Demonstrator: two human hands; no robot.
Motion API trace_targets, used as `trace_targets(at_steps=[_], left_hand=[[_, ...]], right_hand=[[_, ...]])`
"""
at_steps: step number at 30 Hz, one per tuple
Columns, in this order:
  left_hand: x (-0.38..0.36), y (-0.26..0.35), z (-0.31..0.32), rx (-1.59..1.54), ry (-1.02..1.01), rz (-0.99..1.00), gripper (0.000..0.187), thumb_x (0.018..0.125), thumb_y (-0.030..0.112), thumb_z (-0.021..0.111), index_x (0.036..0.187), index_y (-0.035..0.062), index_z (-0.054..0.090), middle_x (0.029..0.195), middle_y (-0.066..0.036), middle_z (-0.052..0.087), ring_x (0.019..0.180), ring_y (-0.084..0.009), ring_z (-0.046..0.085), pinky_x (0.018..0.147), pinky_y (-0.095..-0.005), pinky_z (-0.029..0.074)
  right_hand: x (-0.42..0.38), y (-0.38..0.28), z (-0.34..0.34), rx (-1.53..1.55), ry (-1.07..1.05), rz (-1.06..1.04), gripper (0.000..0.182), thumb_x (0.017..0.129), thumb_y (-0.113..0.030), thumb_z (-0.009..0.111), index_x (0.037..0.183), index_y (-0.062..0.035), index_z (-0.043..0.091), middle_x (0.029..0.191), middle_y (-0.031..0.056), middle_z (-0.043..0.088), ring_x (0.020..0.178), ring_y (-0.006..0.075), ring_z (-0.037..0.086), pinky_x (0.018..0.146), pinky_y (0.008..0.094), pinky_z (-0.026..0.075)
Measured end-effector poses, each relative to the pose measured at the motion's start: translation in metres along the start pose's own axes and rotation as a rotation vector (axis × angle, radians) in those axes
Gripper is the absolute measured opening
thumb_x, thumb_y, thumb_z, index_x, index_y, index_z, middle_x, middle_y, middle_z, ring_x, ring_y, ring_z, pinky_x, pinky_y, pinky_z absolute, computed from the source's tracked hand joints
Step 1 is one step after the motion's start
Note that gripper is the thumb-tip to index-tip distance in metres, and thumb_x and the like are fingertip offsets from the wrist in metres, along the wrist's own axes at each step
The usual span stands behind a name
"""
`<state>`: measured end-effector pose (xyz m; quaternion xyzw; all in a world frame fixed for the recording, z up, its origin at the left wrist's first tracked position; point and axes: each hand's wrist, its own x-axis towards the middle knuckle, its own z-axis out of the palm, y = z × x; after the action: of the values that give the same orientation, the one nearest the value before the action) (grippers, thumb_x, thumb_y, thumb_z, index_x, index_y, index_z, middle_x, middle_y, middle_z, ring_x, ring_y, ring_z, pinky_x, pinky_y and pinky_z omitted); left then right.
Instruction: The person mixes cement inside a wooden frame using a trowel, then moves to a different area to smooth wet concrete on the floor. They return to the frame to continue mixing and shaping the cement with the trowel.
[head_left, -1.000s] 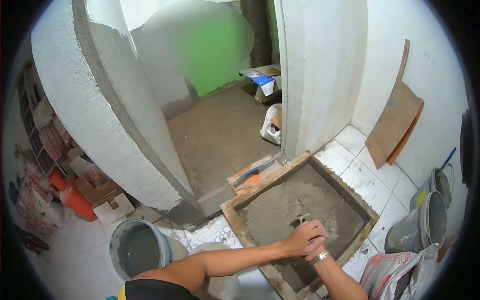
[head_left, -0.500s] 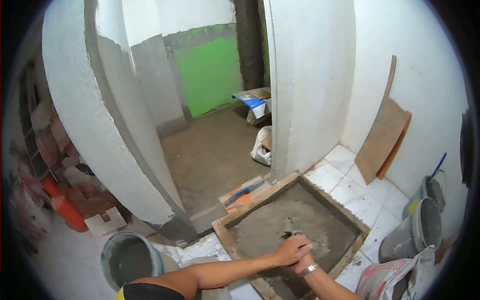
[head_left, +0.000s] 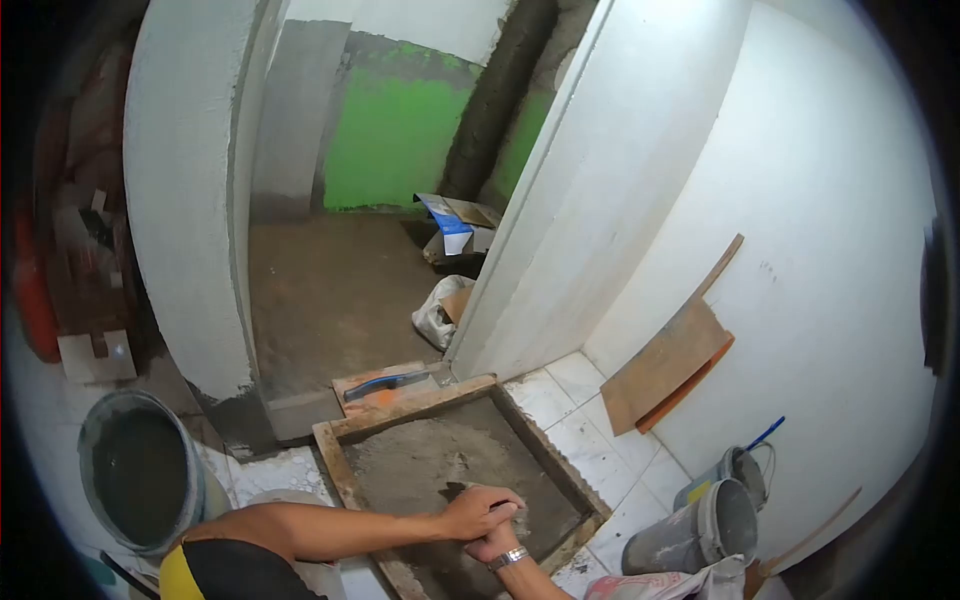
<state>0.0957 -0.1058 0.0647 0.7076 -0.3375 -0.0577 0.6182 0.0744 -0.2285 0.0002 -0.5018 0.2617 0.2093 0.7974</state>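
Observation:
My left hand [head_left: 478, 512] and my right hand [head_left: 496, 540] are closed together over the wet grey mortar [head_left: 420, 455] in a wooden frame [head_left: 345, 470]. Between them is a tool that looks like a trowel, mostly hidden by the fingers; a bit of its dark handle shows. A dark hollow in the mortar lies just beyond my left fingers. A metal watch [head_left: 507, 558] is on my right wrist. Past the frame's far edge, a blue-handled float [head_left: 385, 383] rests on an orange-stained board.
A bucket of grey liquid [head_left: 138, 470] stands at left. Two more buckets, one in front [head_left: 690, 530], and a sack [head_left: 680, 585] are at lower right. Brown boards [head_left: 665, 370] lean on the right wall. A doorway wall [head_left: 195, 200] rises beyond the left bucket.
The view has turned and tilted, so the frame and both hands appear further left and slightly lower. My hands remain together over the mortar.

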Motion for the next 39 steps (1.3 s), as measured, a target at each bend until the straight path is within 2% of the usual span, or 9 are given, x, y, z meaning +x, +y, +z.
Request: trace_targets(at_steps=[8, 10, 13, 19, 21, 22, 25, 32, 39], left_hand=[[0.004, -0.017, 0.0, -0.021, 0.052, -0.005, 0.027, 0.092, 0.02, 0.05, 0.103, 0.0013, 0.066, 0.1, -0.016, 0.068, 0.094, -0.0305, 0.065, 0.086, -0.0369, 0.049], [0.008, -0.015, -0.003, 0.0, 0.094, 0.002, 0.027, 0.092, 0.021, 0.05, 0.103, 0.0012, 0.066, 0.1, -0.016, 0.068, 0.094, -0.0302, 0.065, 0.086, -0.0369, 0.049], [0.016, -0.017, -0.013, -0.009, 0.142, -0.04, 0.029, 0.094, 0.022, 0.049, 0.105, 0.0015, 0.066, 0.1, -0.015, 0.068, 0.093, -0.0273, 0.065, 0.085, -0.0357, 0.049], [0.019, -0.016, -0.025, -0.003, 0.079, -0.122, 0.029, 0.094, 0.022, 0.047, 0.107, 0.0018, 0.065, 0.099, -0.014, 0.069, 0.091, -0.0239, 0.065, 0.083, -0.0342, 0.049], [0.019, -0.017, -0.022, 0.016, 0.038, -0.154, 0.029, 0.094, 0.021, 0.047, 0.106, 0.0016, 0.065, 0.098, -0.014, 0.069, 0.09, -0.0235, 0.065, 0.082, -0.0341, 0.049], [0.017, -0.022, -0.018, 0.012, 0.041, -0.126, 0.029, 0.094, 0.021, 0.048, 0.106, 0.0017, 0.065, 0.098, -0.015, 0.068, 0.092, -0.0245, 0.065, 0.083, -0.0346, 0.049], [0.016, -0.024, -0.01, 0.031, 0.075, -0.021, 0.027, 0.093, 0.021, 0.049, 0.105, 0.0022, 0.065, 0.099, -0.015, 0.067, 0.094, -0.0271, 0.064, 0.086, -0.036, 0.048], [0.01, -0.015, -0.009, 0.142, 0.018, 0.076, 0.024, 0.091, 0.018, 0.053, 0.103, 0.0029, 0.066, 0.102, -0.016, 0.066, 0.098, -0.0315, 0.062, 0.088, -0.0383, 0.047], [0.015, -0.016, -0.012, -0.001, 0.034, 0.015, 0.024, 0.088, 0.019, 0.058, 0.102, 0.0021, 0.066, 0.098, -0.015, 0.067, 0.093, -0.0299, 0.063, 0.085, -0.0366, 0.049]], right_hand=[[-0.013, -0.008, 0.014, 0.134, -0.097, 0.038, 0.041, 0.095, -0.046, 0.045, 0.087, -0.009, 0.06, 0.069, 0.0036, 0.062, 0.069, 0.0175, 0.062, 0.054, 0.0374, 0.049], [-0.041, -0.034, 0.046, -0.155, 0.098, -0.15, 0.041, 0.096, -0.045, 0.043, 0.094, -0.0077, 0.059, 0.07, 0.0047, 0.062, 0.065, 0.0175, 0.062, 0.056, 0.038, 0.052], [-0.034, -0.042, 0.029, -0.264, -0.075, -0.151, 0.038, 0.096, -0.045, 0.046, 0.089, -0.0097, 0.057, 0.074, 0.0049, 0.061, 0.054, 0.0177, 0.058, 0.051, 0.0325, 0.049], [-0.033, -0.06, 0.016, -0.621, -0.198, -0.255, 0.017, 0.084, -0.011, 0.053, 0.097, -0.002, 0.06, 0.077, 0.007, 0.062, 0.061, 0.019, 0.063, 0.057, 0.0302, 0.05], [-0.021, -0.051, 0.009, -1.135, -0.248, -0.769, 0.025, 0.079, -0.011, 0.059, 0.101, 0.0013, 0.06, 0.079, 0.0109, 0.064, 0.074, 0.0276, 0.066, 0.063, 0.0353, 0.051], [-0.02, -0.046, 0.004, -1.307, -0.171, -0.875, 0.034, 0.076, -0.017, 0.065, 0.103, 0.0022, 0.059, 0.087, 0.0174, 0.066, 0.084, 0.0378, 0.064, 0.07, 0.0427, 0.05], [-0.022, -0.035, 0.009, -1.493, 0.006, -0.894, 0.034, 0.076, -0.02, 0.068, 0.102, 0.0003, 0.062, 0.093, 0.0216, 0.065, 0.085, 0.0431, 0.062, 0.074, 0.0471, 0.049], [0.01, -0.012, -0.018, -1.372, -0.032, -1.151, 0.034, 0.074, -0.028, 0.069, 0.099, -0.0045, 0.065, 0.093, 0.0193, 0.067, 0.085, 0.0396, 0.063, 0.069, 0.0478, 0.049], [-0.001, -0.027, -0.004, -1.425, 0.017, -1.094, 0.031, 0.069, -0.027, 0.073, 0.09, -0.0048, 0.067, 0.087, 0.0167, 0.067, 0.081, 0.0366, 0.064, 0.066, 0.045, 0.05]])
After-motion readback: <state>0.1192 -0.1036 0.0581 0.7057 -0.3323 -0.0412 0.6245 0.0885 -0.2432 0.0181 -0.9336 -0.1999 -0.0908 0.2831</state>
